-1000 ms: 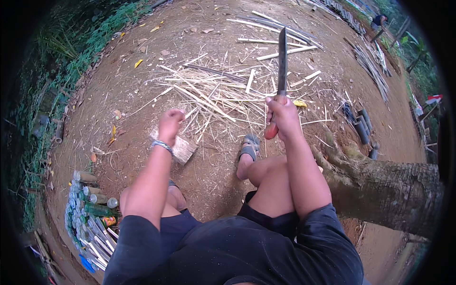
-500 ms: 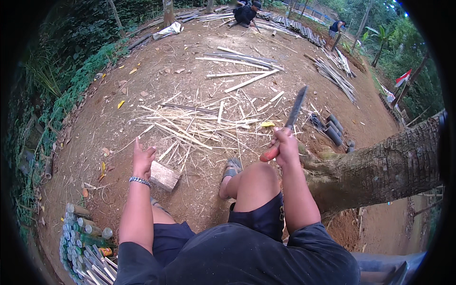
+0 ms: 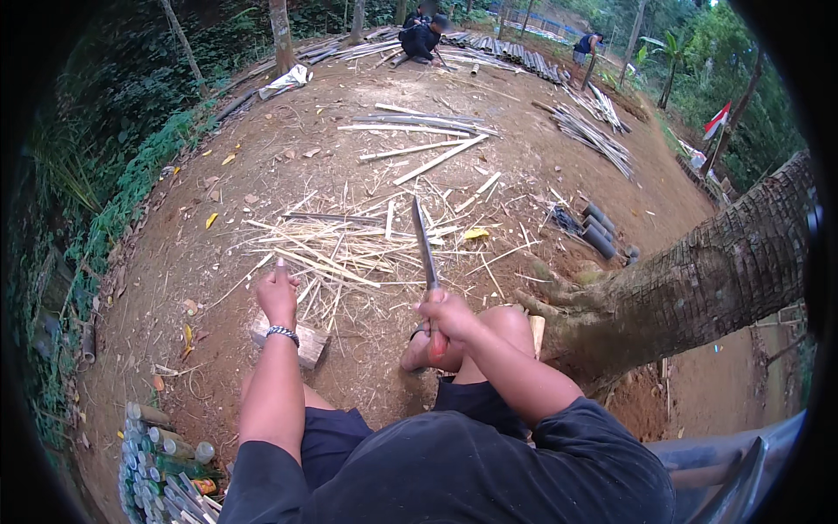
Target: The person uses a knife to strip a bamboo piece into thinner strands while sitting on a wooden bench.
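My right hand (image 3: 447, 316) is wrapped round the reddish handle of a machete (image 3: 423, 244), in front of my bent right knee. The long dark blade points up and away from me, tilted slightly left. My left hand (image 3: 278, 297), with a chain bracelet at the wrist, is over the far side of a wooden block (image 3: 312, 343). One of its fingers points forward and the others look curled; whatever they hold, if anything, is hidden. Beyond both hands, a loose heap of pale split bamboo strips (image 3: 336, 249) lies on the dirt.
A thick tree trunk (image 3: 698, 271) leans in at my right. Stacked plastic bottles (image 3: 148, 454) stand at lower left. Longer bamboo pieces (image 3: 419, 127) lie farther off, with dark tubes (image 3: 598, 231) at right. A person (image 3: 422, 39) crouches at the back beside bamboo poles.
My right hand has brought the machete left and inward, its blade now nearly upright. My left hand has shifted slightly right and lower, over the block. The whole view has turned a little.
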